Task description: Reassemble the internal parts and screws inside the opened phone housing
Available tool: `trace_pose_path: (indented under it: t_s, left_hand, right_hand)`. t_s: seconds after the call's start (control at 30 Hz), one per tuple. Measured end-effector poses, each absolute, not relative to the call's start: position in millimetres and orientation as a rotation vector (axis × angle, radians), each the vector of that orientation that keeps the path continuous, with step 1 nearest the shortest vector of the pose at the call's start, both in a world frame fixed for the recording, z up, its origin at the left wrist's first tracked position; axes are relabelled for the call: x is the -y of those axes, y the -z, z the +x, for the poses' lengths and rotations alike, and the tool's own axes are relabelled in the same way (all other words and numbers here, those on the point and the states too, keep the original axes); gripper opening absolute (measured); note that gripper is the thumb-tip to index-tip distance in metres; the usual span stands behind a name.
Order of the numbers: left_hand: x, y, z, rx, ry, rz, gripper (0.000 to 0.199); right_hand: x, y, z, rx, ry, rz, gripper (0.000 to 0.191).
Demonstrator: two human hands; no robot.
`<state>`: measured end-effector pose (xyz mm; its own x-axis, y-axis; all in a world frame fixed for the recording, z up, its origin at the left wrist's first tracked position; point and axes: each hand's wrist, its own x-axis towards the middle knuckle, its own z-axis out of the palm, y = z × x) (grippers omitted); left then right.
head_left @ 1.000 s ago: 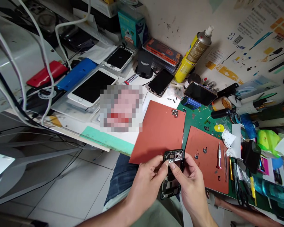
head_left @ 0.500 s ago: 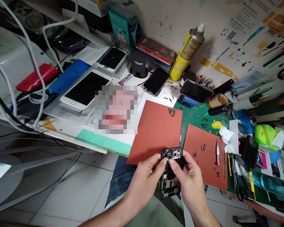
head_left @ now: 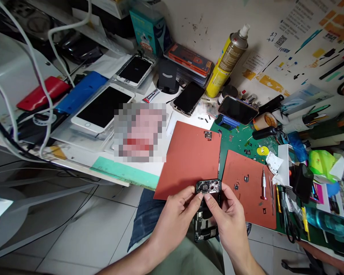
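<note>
An opened phone housing (head_left: 206,229), dark-framed with inner parts and camera holes showing, is held over my lap at the near edge of a red-brown mat (head_left: 189,156). My left hand (head_left: 177,214) grips its left side, thumb pressed on the inside near the top. From the right, my right hand (head_left: 231,214) holds the other edge, its thumb tip close beside the left one. Whatever lies under the thumb tips is too small to make out. A second red-brown mat (head_left: 252,206) to the right bears small metal parts and a screwdriver (head_left: 263,183).
A white phone (head_left: 103,107) and a pixelated patch occupy the left of the bench. Behind stand a yellow spray can (head_left: 226,61), a dark phone (head_left: 189,98) and another phone on a blue stand (head_left: 237,110). Scissors (head_left: 291,229) lie at right. White cables (head_left: 37,72) hang at left.
Both hands keep nearly the same hold on the phone housing. The thumbs have shifted only very slightly, and the view has moved a little.
</note>
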<state>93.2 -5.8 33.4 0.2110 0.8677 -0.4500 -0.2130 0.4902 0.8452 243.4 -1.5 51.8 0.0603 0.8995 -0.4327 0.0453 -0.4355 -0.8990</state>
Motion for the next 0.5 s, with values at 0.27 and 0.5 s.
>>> trace_pose_path:
  t_s: [0.27, 0.5]
  left_hand:
    - [6.4, -32.1, 94.2, -1.175, -0.832, 0.778, 0.036]
    - [4.7, -32.3, 93.3, -1.17, -0.84, 0.742, 0.033]
  right_hand:
    - [-1.7, -48.6, 246.7, 0.808, -1.584, -1.583, 0.034]
    - [-4.3, -46.0, 247.6, 0.766, -1.622, -1.569, 0.033]
